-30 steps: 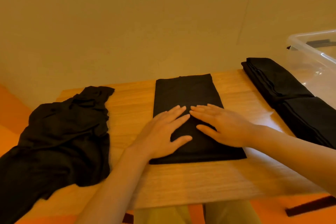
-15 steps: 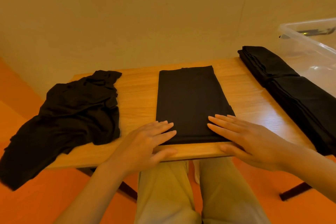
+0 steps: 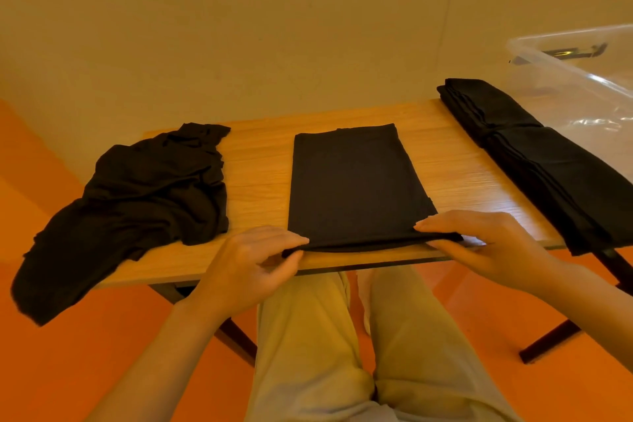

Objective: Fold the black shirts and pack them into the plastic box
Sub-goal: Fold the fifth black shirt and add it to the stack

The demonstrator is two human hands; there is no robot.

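Flat black folded shirt (image 3: 356, 188) lies frame centre on the light wooden bench (image 3: 260, 178). Left hand (image 3: 250, 267) and right hand (image 3: 486, 247) each pinch a near corner in a closed grip. Clear plastic box (image 3: 582, 79) upper right.

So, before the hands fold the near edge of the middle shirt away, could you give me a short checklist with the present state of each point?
1. Left hand pinches the near left corner of the middle shirt: ok.
2. Right hand pinches the near right corner: ok.
3. Shirt lies flat, a neat rectangle on the table: ok.
4. Space clear of the crumpled shirt pile on the left: ok, they are apart.
5. Space clear of the folded stack on the right: ok.
6. Room in the plastic box: cannot tell, only part of it shows.
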